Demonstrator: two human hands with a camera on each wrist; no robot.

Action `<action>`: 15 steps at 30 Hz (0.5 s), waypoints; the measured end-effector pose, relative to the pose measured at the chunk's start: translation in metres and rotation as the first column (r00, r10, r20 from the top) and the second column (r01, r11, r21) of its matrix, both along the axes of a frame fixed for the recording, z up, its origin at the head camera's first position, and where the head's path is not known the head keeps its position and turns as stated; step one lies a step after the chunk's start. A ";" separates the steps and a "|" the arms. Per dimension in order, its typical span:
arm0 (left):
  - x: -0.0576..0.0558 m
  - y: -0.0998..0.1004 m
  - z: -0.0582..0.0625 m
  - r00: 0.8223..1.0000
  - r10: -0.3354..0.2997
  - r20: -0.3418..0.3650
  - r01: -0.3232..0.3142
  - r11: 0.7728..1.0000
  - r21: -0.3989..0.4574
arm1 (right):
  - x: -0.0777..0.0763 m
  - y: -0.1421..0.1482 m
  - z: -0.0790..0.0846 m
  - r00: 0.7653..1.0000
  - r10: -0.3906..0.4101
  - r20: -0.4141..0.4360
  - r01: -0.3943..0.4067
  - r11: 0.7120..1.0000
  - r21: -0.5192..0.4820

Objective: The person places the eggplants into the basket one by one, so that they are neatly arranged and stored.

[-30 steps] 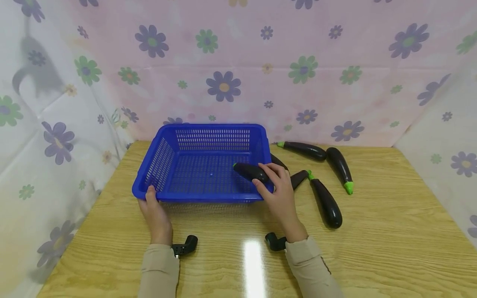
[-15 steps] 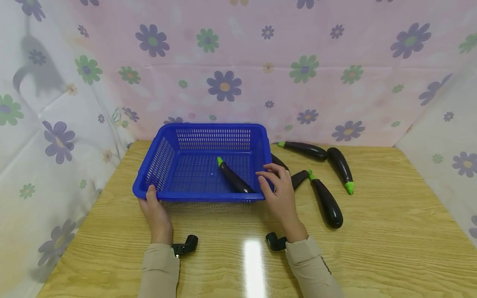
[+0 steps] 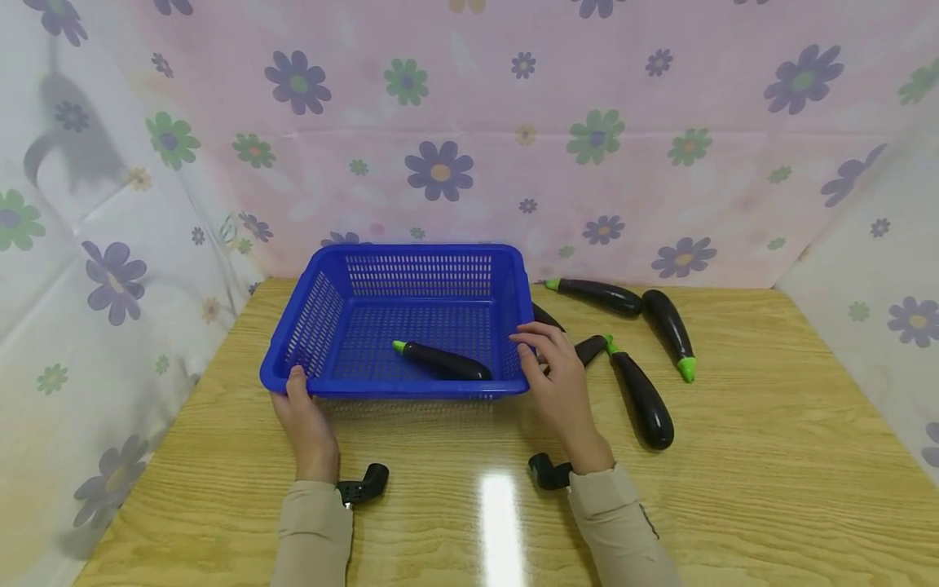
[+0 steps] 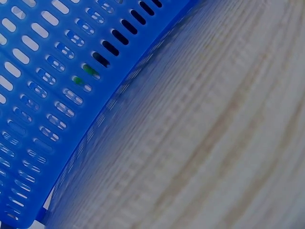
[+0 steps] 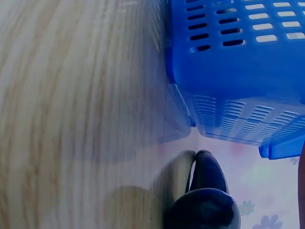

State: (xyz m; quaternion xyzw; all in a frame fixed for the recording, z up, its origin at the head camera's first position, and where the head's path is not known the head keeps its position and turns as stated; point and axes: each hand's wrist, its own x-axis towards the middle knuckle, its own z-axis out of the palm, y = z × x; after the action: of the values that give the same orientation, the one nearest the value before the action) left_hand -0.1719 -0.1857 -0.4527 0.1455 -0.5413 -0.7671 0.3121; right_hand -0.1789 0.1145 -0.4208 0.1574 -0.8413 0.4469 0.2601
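Observation:
A blue plastic basket (image 3: 411, 388) stands in the middle of the head view. My left hand (image 3: 306, 428) grips its front left corner, thumb over the rim and the other fingers hidden below. Inside, along the front wall, lies an eggplant (image 3: 447, 364), its green stem pointing left. Through the slots of the basket wall (image 4: 62, 102), the left wrist view shows that green stem (image 4: 89, 70). My right hand (image 3: 561, 387) is at the front right corner with relaxed fingers, fingertips right at the rim, holding nothing. Just past it lies another eggplant (image 3: 589, 350), partly behind the hand.
More eggplants lie on the wooden table (image 3: 770, 440) right of the basket: one near the front (image 3: 644, 399), one at the back (image 3: 597, 297) and one farther right (image 3: 669, 326). Another eggplant (image 3: 547, 316) is partly hidden behind the basket. A flowered curtain (image 3: 499, 106) hangs behind.
My right hand has let go of the eggplant, which dropped into the basket and rolled to lie along its front wall. That hand then drew slightly right; the left hand stayed put.

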 end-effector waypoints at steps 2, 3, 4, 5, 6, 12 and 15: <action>0.001 0.000 0.000 1.000 0.001 0.020 0.000 1.000 -0.008 | -0.001 0.001 0.001 1.000 0.010 0.001 -0.010 1.000 -0.012; 0.001 0.000 0.000 1.000 0.002 0.030 -0.002 1.000 -0.013 | -0.001 0.002 0.001 1.000 0.015 0.000 -0.015 1.000 -0.017; 0.001 -0.001 0.000 0.999 0.003 0.038 -0.002 1.000 -0.017 | -0.001 0.003 0.000 1.000 0.017 -0.001 -0.017 1.000 -0.018; 0.001 -0.001 -0.001 0.999 0.004 0.043 -0.003 1.000 -0.019 | -0.002 0.004 0.000 1.000 0.018 -0.003 -0.018 1.000 -0.021; 0.001 -0.001 -0.001 0.999 0.005 0.045 -0.004 1.000 -0.022 | -0.002 0.004 0.000 1.000 0.019 -0.004 -0.019 0.999 -0.027; 0.000 -0.001 -0.001 1.000 0.013 0.003 -0.013 1.000 -0.018 | -0.002 0.012 0.000 0.999 -0.047 -0.020 0.045 0.996 -0.074; 0.001 -0.001 -0.001 1.000 0.009 0.008 -0.009 1.000 -0.023 | -0.002 0.017 0.000 0.997 -0.071 -0.017 0.069 0.993 -0.097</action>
State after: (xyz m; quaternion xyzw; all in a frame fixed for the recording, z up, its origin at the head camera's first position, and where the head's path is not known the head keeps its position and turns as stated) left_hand -0.1708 -0.1868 -0.4533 0.1474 -0.5505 -0.7589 0.3150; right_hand -0.1810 0.1319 -0.4208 0.1197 -0.8210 0.4759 0.2917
